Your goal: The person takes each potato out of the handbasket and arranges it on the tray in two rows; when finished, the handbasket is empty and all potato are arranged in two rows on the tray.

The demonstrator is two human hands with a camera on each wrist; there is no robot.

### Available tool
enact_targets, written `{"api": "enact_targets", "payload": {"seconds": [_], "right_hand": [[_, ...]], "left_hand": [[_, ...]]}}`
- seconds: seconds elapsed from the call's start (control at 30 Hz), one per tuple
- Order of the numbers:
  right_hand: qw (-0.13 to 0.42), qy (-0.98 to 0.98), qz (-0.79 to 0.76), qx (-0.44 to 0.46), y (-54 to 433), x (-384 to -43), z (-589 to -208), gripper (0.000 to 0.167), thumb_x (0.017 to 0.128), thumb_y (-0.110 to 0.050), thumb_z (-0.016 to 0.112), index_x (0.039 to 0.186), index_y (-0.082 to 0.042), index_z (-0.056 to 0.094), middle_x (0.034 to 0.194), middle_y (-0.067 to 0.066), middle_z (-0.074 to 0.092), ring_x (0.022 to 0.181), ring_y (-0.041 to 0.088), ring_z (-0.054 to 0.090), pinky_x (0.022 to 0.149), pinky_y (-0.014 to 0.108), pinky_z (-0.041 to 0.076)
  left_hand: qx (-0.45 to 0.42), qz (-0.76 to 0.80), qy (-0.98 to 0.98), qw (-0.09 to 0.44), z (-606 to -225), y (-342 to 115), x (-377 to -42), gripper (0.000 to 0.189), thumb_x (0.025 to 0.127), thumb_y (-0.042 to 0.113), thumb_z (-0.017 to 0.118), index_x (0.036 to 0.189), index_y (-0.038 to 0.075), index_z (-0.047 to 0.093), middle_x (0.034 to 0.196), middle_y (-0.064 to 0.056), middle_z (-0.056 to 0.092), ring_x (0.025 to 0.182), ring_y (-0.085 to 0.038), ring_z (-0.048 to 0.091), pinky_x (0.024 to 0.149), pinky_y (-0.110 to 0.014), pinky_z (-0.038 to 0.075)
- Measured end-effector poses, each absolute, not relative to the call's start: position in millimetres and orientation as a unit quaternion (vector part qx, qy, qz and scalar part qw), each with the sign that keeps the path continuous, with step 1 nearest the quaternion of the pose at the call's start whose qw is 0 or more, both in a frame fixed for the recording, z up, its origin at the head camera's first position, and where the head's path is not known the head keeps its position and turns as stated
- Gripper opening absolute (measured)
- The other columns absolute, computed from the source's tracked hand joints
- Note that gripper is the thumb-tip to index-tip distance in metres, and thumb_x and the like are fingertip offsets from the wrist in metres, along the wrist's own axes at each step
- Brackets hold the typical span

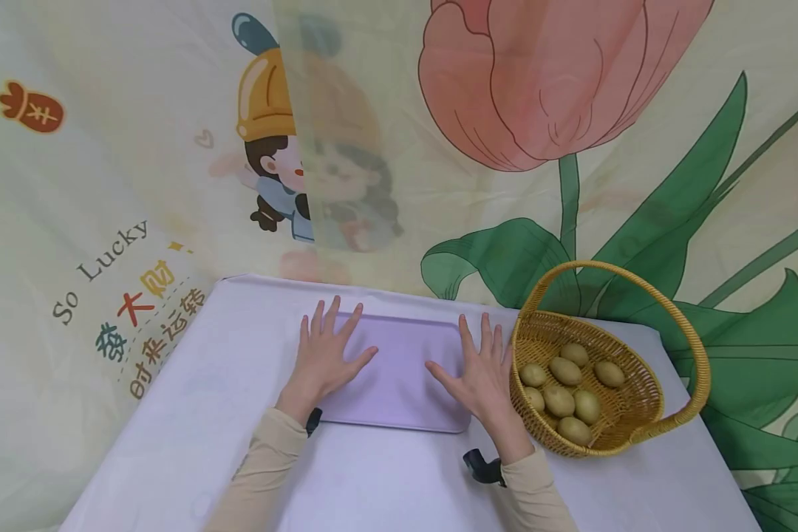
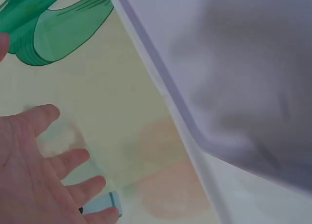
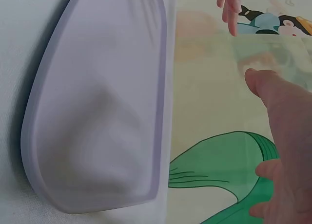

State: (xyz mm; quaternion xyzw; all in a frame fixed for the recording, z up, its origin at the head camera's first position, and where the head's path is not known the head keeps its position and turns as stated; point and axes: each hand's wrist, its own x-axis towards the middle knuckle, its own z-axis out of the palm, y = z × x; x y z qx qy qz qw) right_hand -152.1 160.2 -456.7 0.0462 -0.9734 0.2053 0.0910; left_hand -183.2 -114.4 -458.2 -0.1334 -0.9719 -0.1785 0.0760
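A shallow lavender tray (image 1: pixel 399 369) with a low rim lies on the white-covered table. Over its left end my left hand (image 1: pixel 324 355) is held with the fingers spread and nothing in it. My right hand (image 1: pixel 482 373) hovers over the tray's right end, fingers spread too, palm facing down. In the left wrist view the left hand (image 2: pixel 44 160) shows its open palm above the tray's level. The right wrist view has the right hand (image 3: pixel 282 136) at the right edge, apart from the tray (image 3: pixel 97 102).
Right of the tray stands a wicker basket (image 1: pixel 652 384) with a tall arched handle, holding several brownish-green potato- or kiwi-like oval fruits (image 1: pixel 565 371). Behind the table (image 1: pixel 173 451) hangs a printed cloth (image 1: pixel 372 258) with a tulip and cartoon figures.
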Motion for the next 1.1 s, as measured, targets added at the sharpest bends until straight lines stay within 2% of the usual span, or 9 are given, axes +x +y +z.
{"api": "enact_targets", "payload": {"seconds": [0.23,0.4,0.67,0.97,1.1], "right_hand": [[0.091,-0.972,0.209,0.049,161,-152,-459,0.103,0.080,-0.067,0.063,0.158,-0.013,0.021,0.160,0.027,0.004,0.145,0.051,0.002,0.110,0.070,0.009],[0.092,-0.972,0.211,0.052,163,-151,-461,0.103,0.080,-0.066,0.064,0.158,-0.013,0.021,0.160,0.027,0.004,0.145,0.051,0.003,0.110,0.070,0.009],[0.107,-0.968,0.217,0.060,165,-150,-463,0.100,0.081,-0.062,0.066,0.157,-0.011,0.025,0.160,0.028,0.007,0.144,0.053,0.007,0.109,0.070,0.012],[0.139,-0.959,0.232,0.082,167,-149,-465,0.096,0.082,-0.054,0.070,0.155,-0.006,0.029,0.158,0.030,0.014,0.142,0.053,0.017,0.108,0.069,0.020],[0.154,-0.952,0.248,0.093,168,-148,-467,0.092,0.084,-0.049,0.072,0.154,-0.006,0.030,0.157,0.030,0.018,0.140,0.053,0.022,0.108,0.068,0.023]], "left_hand": [[-0.142,-0.228,-0.960,0.081,-464,-126,-185,0.076,0.091,0.053,0.057,0.154,0.018,0.035,0.158,-0.022,0.022,0.145,-0.046,0.015,0.113,-0.062,0.017],[-0.136,-0.259,-0.953,0.072,-470,-133,-187,0.076,0.091,0.051,0.058,0.154,0.017,0.034,0.158,-0.022,0.024,0.143,-0.048,0.019,0.113,-0.060,0.021],[-0.124,-0.278,-0.951,0.048,-481,-142,-191,0.075,0.093,0.052,0.056,0.155,0.017,0.032,0.158,-0.022,0.024,0.142,-0.048,0.022,0.108,-0.065,0.026],[-0.105,-0.316,-0.943,0.019,-482,-151,-191,0.069,0.096,0.051,0.052,0.154,0.016,0.036,0.155,-0.022,0.028,0.135,-0.045,0.032,0.097,-0.064,0.039],[-0.093,-0.326,-0.941,0.007,-483,-155,-191,0.067,0.098,0.052,0.048,0.154,0.016,0.036,0.152,-0.022,0.031,0.131,-0.044,0.035,0.094,-0.063,0.041]]}}
